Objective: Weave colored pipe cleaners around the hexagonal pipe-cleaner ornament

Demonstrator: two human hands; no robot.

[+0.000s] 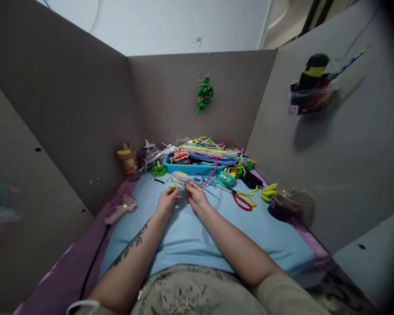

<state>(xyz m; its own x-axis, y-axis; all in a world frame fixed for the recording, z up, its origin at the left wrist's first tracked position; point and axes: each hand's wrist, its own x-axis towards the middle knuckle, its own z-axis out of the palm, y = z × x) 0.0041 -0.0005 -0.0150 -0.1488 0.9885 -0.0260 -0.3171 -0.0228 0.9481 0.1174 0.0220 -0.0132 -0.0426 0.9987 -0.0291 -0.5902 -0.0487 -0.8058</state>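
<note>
My left hand (pixel 167 201) and my right hand (pixel 195 196) meet over the light blue mat (pixel 197 232), fingers pinched together. Between them they hold thin pipe-cleaner strands joined to a small pink and yellow woven piece (pixel 180 176) that lies just beyond my fingertips. What exactly each fingertip grips is too small to make out.
A blue tray (pixel 190 168) heaped with coloured pipe cleaners stands at the back. Red and yellow scissors (pixel 244 199) lie to the right, a pink glue gun (pixel 122 208) to the left, a dark bowl (pixel 280 209) at the right edge. Grey cardboard walls enclose the desk.
</note>
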